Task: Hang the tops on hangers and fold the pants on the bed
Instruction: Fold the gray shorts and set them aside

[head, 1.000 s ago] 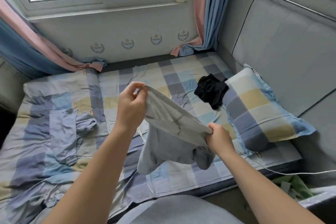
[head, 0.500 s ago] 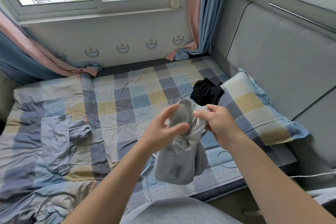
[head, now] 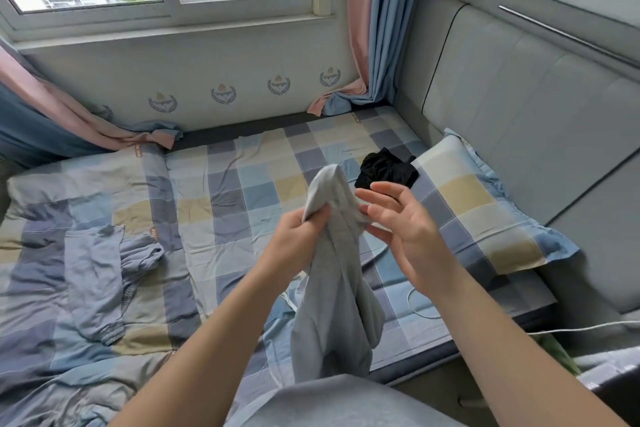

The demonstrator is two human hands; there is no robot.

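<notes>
Grip has swapped: left hand now clutches the grey garment near its top, cloth hanging below it over the bed; right hand, fingers spread, has let go beside it. Probably regripping before folding.

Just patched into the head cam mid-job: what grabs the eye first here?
Dead centre, the left hand grips a limp grey garment that hangs above the checked bed, with the right hand open beside it. Behind them a crumpled black garment lies against the pillow, and a blue-grey garment lies spread on the bed at the left.
</notes>
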